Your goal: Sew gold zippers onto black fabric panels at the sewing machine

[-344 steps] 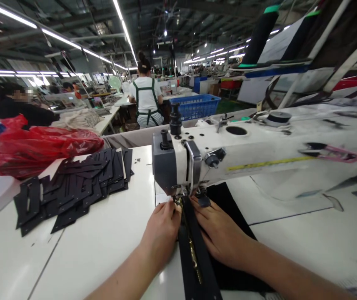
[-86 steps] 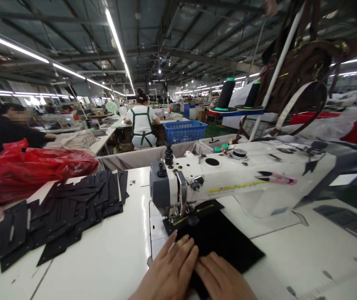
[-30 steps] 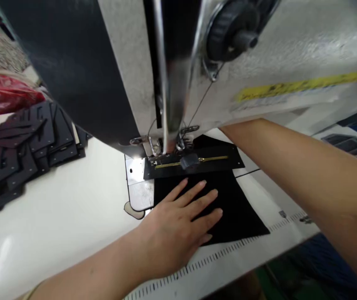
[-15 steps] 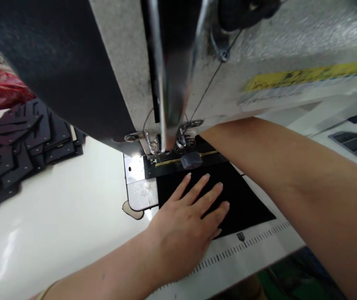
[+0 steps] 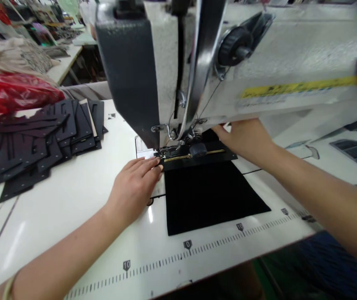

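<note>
A black fabric panel (image 5: 209,196) lies flat under the sewing machine's presser foot (image 5: 175,149), a black strip with a gold zipper (image 5: 178,158) along its top. My left hand (image 5: 134,183) rests palm down at the strip's left end beside the foot. Its fingers are stretched out and close together, tips touching the strip's edge. Behind the machine's needle area, my right hand (image 5: 247,133) has its thumb and a finger bent together at the far right edge of the black piece; the other fingertips are hidden. A dark zipper slider or guide block (image 5: 198,150) sits over the zipper.
The sewing machine head (image 5: 128,79) stands over the work. A pile of black cut pieces (image 5: 41,141) lies at left, with a red plastic bag (image 5: 16,93) behind it. A ruler scale (image 5: 166,261) runs along the table's front edge. A dark tray (image 5: 356,154) sits at right.
My left hand has moved from on top of the panel leftward to the strip's left end. My right hand now shows beside the machine, and the view has tilted up and back.
</note>
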Demonstrator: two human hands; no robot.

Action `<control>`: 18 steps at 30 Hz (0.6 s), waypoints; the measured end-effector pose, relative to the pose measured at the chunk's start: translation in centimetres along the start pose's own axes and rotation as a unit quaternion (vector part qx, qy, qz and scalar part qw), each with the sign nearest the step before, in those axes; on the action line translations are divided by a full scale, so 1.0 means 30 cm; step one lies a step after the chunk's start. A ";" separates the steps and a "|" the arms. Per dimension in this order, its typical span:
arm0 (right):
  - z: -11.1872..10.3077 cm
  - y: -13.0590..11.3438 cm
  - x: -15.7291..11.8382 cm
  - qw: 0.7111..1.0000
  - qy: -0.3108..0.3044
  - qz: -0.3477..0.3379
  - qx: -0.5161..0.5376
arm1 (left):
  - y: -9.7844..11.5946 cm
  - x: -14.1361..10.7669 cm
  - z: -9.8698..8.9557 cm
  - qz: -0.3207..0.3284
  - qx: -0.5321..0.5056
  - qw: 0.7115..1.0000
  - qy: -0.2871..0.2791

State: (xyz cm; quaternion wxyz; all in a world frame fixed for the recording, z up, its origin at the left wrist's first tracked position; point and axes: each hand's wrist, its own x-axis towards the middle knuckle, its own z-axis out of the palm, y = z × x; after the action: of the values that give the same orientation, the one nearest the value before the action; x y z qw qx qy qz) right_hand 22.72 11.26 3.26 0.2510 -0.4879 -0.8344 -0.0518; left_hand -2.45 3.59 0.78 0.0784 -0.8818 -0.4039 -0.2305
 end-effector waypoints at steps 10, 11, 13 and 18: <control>0.045 -0.300 -0.111 0.989 -0.133 -0.067 0.017 | -0.026 0.081 -0.028 -0.119 0.011 0.992 -0.030; 0.061 -0.301 -0.095 0.988 -0.145 -0.053 0.010 | -0.026 0.083 -0.031 -0.126 0.008 0.992 -0.033; 0.081 -0.299 -0.081 0.987 -0.151 -0.054 0.005 | -0.026 0.078 -0.030 -0.125 0.000 0.992 -0.032; 0.098 -0.290 -0.117 0.988 -0.110 -0.108 0.016 | -0.014 0.045 -0.004 -0.066 -0.020 0.998 -0.009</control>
State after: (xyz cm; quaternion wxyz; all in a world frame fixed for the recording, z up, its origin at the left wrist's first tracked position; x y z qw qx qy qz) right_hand 15.71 4.94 0.42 0.1590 -0.3931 -0.9056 -0.0112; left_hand -2.04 4.72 1.50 0.0415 -0.8569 -0.4569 -0.2350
